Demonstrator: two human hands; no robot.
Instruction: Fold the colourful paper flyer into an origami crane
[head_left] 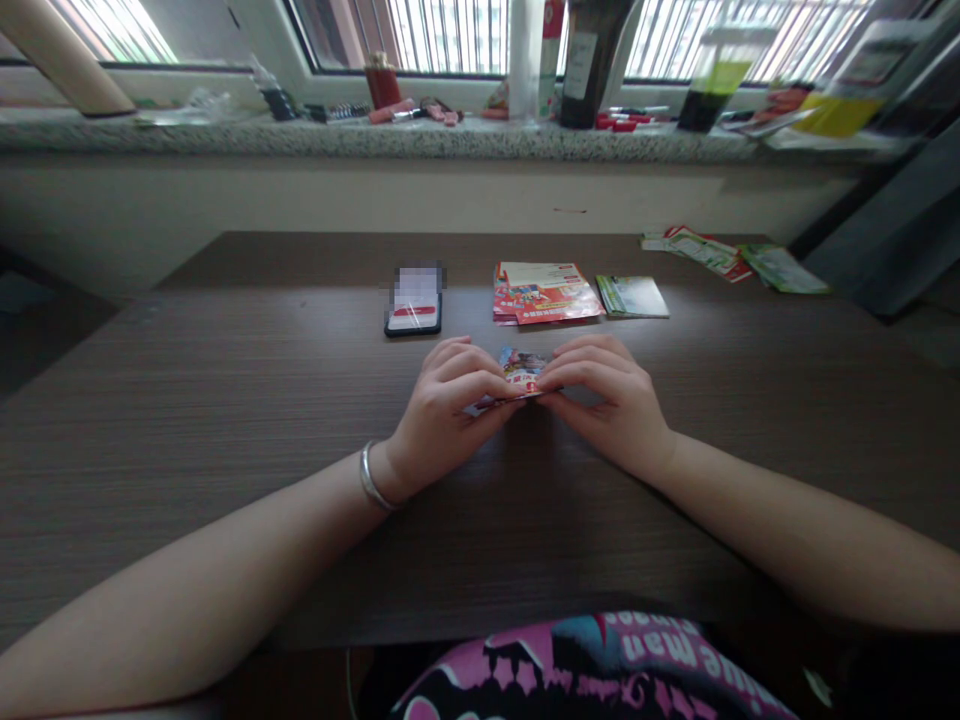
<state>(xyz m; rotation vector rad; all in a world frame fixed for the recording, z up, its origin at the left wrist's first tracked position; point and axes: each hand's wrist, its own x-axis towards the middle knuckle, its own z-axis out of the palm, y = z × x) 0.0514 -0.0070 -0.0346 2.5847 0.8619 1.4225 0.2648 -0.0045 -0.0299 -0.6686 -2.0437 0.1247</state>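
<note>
My left hand [448,405] and my right hand [606,398] meet at the middle of a dark wooden table [225,400]. Both pinch a small folded piece of colourful printed paper [519,372] between thumbs and fingers, low over the table top. Much of the paper is hidden under my fingers. A silver bangle sits on my left wrist.
A phone [414,300] lies just beyond my left hand. A stack of red printed leaflets [544,292] and a green one [632,296] lie beyond my right hand, more leaflets [731,255] at the far right. The windowsill [375,140] holds bottles and small items.
</note>
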